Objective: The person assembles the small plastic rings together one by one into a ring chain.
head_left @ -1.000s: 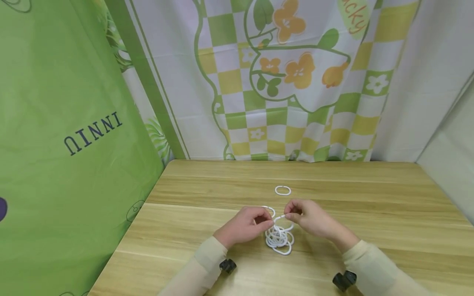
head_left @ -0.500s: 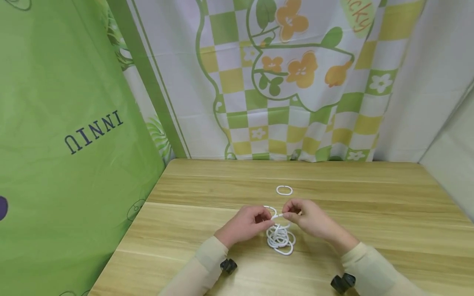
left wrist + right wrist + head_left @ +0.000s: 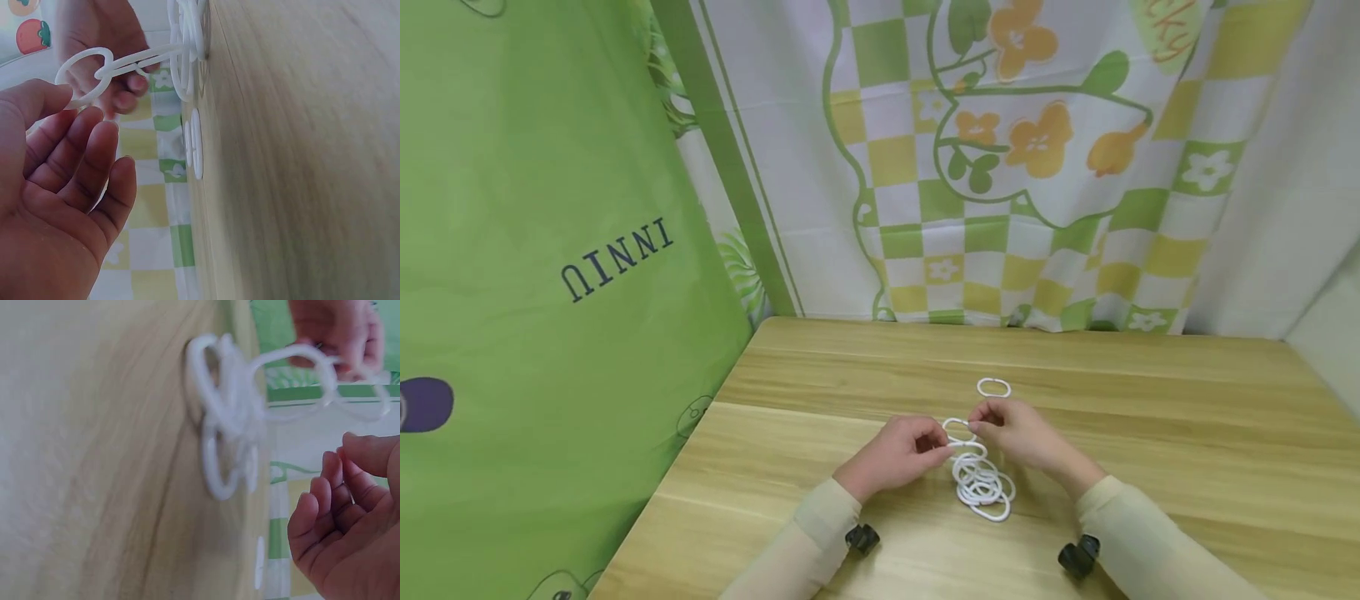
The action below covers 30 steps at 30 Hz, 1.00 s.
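Note:
My left hand point(image 3: 898, 450) pinches a white oval plastic link point(image 3: 87, 55) between thumb and fingertips. That link hooks through another, and the chain runs to a pile of linked white rings point(image 3: 983, 487) on the wooden table. My right hand point(image 3: 1026, 437) hovers just right of the held link, thumb tip close to the index fingertip. In the right wrist view nothing shows between those fingertips, and the other fingers are loosely bent. Behind the left fingertips a white link point(image 3: 958, 430) appears beside the right fingertips; whether they touch is hard to tell.
A separate white link point(image 3: 993, 387) lies farther back on the wooden table point(image 3: 850, 358). A patterned curtain point(image 3: 970, 242) hangs along the table's far edge, and a green cloth point(image 3: 550, 350) hangs along the left. Each wrist carries a small black camera point(image 3: 1078, 557).
My right fingertips have let go of the link between the hands and moved slightly away toward the back. The left hand keeps its pinch. The head view has shifted a little.

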Available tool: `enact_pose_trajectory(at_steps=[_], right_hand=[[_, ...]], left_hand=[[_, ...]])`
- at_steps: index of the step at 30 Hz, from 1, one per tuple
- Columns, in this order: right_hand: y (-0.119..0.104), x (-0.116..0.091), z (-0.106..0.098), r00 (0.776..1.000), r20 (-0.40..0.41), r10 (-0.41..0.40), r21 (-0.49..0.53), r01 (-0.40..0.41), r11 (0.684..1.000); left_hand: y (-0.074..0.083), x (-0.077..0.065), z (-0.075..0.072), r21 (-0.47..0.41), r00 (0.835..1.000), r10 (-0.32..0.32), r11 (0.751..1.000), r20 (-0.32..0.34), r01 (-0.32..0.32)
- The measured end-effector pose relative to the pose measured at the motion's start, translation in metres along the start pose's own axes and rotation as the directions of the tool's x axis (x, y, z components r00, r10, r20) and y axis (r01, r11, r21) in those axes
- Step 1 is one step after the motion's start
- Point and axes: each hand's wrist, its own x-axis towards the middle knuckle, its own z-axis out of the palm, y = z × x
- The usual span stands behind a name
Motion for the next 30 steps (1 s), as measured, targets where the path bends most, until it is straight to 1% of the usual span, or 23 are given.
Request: enact_pose_trajectory(at_steps=[4, 10, 14, 18, 21, 24, 27, 30], right_hand=[[0.013, 0.013, 0.005, 0.998, 0.014, 0.056, -0.034, -0.056, 0.998], [0.021, 0.027, 0.010, 0.995, 0.005, 0.100, -0.148, -0.098, 0.984], [0.022, 0.033, 0.012, 0.992, -0.009, 0.127, -0.261, -0.125, 0.957], [0.019, 0.036, 0.014, 0.987, -0.004, 0.162, -0.363, -0.152, 0.919], [0.017, 0.037, 0.016, 0.983, 0.008, 0.185, -0.391, -0.167, 0.905], [0.016, 0.036, 0.017, 0.985, 0.023, 0.172, -0.406, -0.148, 0.902], [0.016, 0.036, 0.019, 0.987, 0.034, 0.158, -0.409, -0.131, 0.903], [0.019, 0.036, 0.019, 0.991, 0.028, 0.134, -0.384, -0.114, 0.916]], left_hand=[[0.000, 0.000, 0.000, -0.002, 1.000, 0.002, 1.000, 0.011, -0.002], [0.002, -0.002, -0.003, -0.019, 1.000, -0.002, 1.000, 0.019, 0.003], [0.003, -0.003, -0.004, -0.016, 1.000, 0.000, 1.000, 0.020, 0.000], [0.004, -0.003, -0.004, -0.021, 1.000, -0.003, 1.000, 0.023, 0.004], [0.004, -0.003, -0.003, -0.024, 1.000, -0.006, 1.000, 0.022, 0.007], [0.003, -0.004, -0.003, -0.025, 1.000, -0.006, 1.000, 0.018, 0.006], [0.002, -0.004, -0.003, -0.026, 1.000, -0.006, 1.000, 0.015, 0.007], [0.002, -0.005, -0.003, -0.029, 1.000, -0.008, 1.000, 0.014, 0.008]])
